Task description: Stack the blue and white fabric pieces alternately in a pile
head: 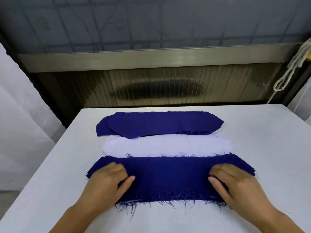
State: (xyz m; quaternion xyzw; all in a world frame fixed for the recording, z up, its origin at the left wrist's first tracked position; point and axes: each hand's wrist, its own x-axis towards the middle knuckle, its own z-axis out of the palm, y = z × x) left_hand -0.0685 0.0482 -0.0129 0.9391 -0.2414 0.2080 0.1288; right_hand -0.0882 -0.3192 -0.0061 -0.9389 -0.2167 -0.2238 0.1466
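Looking down at the white cloth-covered table (252, 148), we see a long dark-blue fabric strip with frayed edges (168, 177) lying flat across the lower middle of the frame. Our left hand (107, 182) rests on its left end and our right hand (235, 184) on its right end; the fingers of both are loosely bent, lying on the cloth with thumbs pointing inward, and we cannot tell whether they pinch it. Just above this strip in the frame lies a white fabric piece (166, 146), pale against the table. Above that, near the table's upper edge, sits a pile of dark-blue fabric pieces (159, 124), its lower edge overlapping the white one. A white cord (292, 64) hangs at the upper right.
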